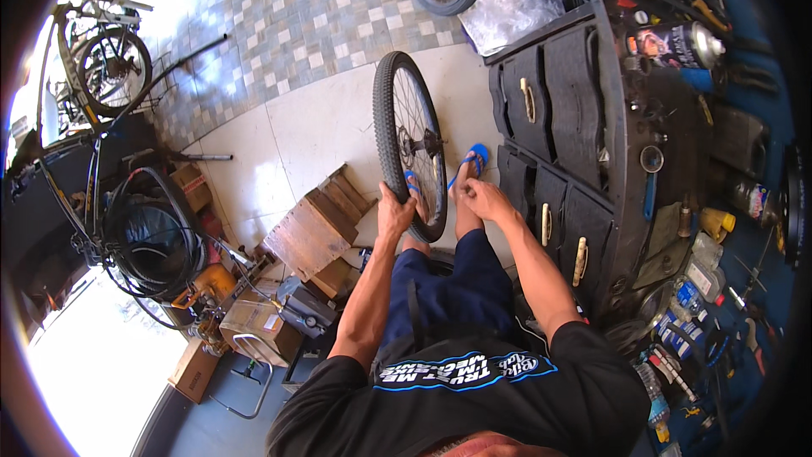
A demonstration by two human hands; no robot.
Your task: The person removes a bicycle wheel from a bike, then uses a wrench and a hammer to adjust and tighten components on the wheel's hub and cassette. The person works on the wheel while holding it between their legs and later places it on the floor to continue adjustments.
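Note:
A bicycle wheel (pixel 386 123) with a black knobby tyre, thin spokes and a dark hub (pixel 430 144) stands tilted in front of my legs. My left hand (pixel 395 210) is wrapped round the tyre at its near left side. To the right of the wheel, and apart from it, is my right hand (pixel 484 201). Its fingers are curled together; whether anything small is between them is hidden. Below the hands are my feet in blue flip-flops (pixel 479 152), on the pale tiles.
A dark drawer cabinet (pixel 558 118) stands close on the right, its top crowded with tools, bottles and a spray can (pixel 682 45). A wooden stool (pixel 309 233) and cardboard boxes (pixel 254 322) are at the left. Farther left stand bicycles (pixel 106 72). Another wheel (pixel 448 4) lies ahead.

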